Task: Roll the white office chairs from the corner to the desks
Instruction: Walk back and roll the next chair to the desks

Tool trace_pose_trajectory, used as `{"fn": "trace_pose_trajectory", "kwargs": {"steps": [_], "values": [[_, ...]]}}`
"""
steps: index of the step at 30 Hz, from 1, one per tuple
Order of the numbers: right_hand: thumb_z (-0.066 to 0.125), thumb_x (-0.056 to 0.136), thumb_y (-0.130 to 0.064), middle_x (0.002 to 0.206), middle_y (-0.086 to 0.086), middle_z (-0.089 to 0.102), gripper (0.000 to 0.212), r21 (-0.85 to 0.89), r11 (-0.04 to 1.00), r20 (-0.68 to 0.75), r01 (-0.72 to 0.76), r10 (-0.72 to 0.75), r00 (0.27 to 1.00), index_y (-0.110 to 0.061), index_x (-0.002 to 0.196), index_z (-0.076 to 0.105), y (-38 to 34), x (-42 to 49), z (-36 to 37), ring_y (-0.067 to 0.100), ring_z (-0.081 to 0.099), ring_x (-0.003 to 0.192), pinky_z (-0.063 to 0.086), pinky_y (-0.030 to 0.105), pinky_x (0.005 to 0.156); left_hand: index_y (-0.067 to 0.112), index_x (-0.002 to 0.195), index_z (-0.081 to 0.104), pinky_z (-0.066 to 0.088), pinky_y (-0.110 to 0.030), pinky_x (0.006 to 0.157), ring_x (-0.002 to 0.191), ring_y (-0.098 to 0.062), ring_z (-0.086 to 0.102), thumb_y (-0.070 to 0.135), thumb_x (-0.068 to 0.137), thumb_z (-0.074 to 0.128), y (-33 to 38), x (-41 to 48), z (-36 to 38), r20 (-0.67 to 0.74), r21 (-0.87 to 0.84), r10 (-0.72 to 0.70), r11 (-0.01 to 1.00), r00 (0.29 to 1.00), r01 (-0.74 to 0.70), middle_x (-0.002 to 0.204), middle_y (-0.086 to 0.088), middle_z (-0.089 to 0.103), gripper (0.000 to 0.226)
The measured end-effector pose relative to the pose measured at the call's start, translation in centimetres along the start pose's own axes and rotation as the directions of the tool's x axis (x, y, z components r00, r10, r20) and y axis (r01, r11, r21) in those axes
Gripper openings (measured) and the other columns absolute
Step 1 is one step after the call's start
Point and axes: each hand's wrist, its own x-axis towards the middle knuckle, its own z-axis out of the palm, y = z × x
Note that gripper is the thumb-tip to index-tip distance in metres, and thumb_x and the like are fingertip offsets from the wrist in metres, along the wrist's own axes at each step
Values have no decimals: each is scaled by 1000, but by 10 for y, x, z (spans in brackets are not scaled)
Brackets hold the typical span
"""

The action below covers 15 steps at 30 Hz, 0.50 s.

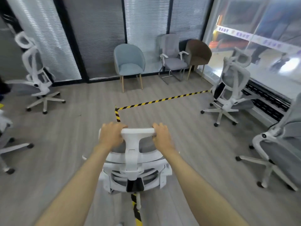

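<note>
The left grip [112, 136] and the right grip [162, 136] are both curled around the ends of the headrest [138, 131] of the white office chair [132, 170]. This chair stands on the wooden floor [65, 144], over a yellow-black tape line [162, 100].

A: Chair [131, 154], frame?
B: Smooth white plastic, slightly glossy; back of grey mesh cloth.
A: Floor [65, 144]?
B: Grey wood-grain planks, matt; striped tape [162, 100], smooth.
A: Blue chair [128, 62]?
B: Matt cloth shell, wooden legs. Grey chair [174, 61]: shiny metal frame.
</note>
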Motion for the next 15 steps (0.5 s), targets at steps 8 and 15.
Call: {"fn": "trace_pose_trajectory", "kwargs": {"steps": [8,15], "values": [[47,76,9,92,-4,38,34,-58,966,-138,-253,243,960,-22,89,39,147,-70,-82,24,44,90,30,35,64,30,91,63,34,-26,53,75,-18,60,29,80,62,179,36,-2,168,-39,306,952,937,-304,82,10,65,12],[50,70,9,88,-2,41,36,-76,882,-284,-465,428,858,-20,85,35,261,-140,-150,23,41,83,31,34,62,30,82,54,34,-25,50,69,-18,51,27,77,60,330,59,1,197,-102,611,791,767,-604,76,8,59,9]]}}
